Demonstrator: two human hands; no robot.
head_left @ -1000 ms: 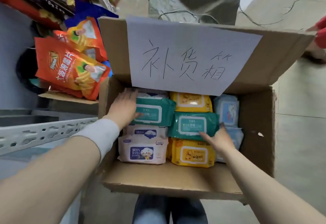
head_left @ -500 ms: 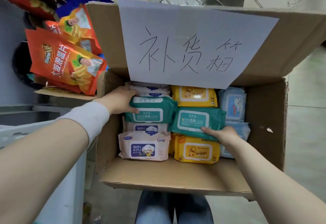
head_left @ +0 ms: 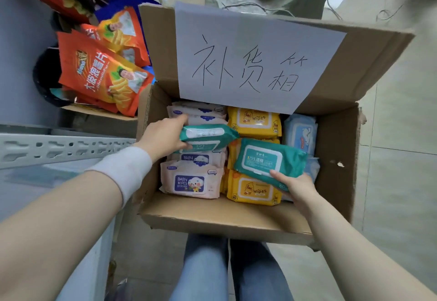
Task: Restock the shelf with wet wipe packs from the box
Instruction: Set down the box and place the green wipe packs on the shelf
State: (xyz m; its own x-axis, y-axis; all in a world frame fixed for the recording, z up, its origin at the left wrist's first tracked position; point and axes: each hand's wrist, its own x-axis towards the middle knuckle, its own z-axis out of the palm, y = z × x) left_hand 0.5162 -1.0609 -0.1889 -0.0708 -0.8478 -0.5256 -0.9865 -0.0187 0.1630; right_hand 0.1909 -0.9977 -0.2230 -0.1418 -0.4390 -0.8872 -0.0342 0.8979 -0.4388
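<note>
An open cardboard box (head_left: 212, 220) stands on the floor in front of me, filled with wet wipe packs. My left hand (head_left: 163, 138) grips a teal pack (head_left: 208, 136) by its left end, tilted up over the pink packs (head_left: 191, 178). My right hand (head_left: 296, 188) holds a second teal pack (head_left: 269, 159) by its lower right corner, lifted above the yellow packs (head_left: 255, 189). Pale blue packs (head_left: 300, 133) fill the box's right side. A grey perforated shelf rail (head_left: 59, 148) runs along the left.
A white paper sign (head_left: 255, 56) with handwritten characters covers the box's raised back flap. Orange snack bags (head_left: 104, 75) lean in a low box to the left. Tiled floor (head_left: 402, 158) lies to the right. My jeans-clad legs (head_left: 231, 270) are below the box.
Both hands have closed on the teal packs and raised them off the stacks. The left pack tipped up; the right pack lifted toward me.
</note>
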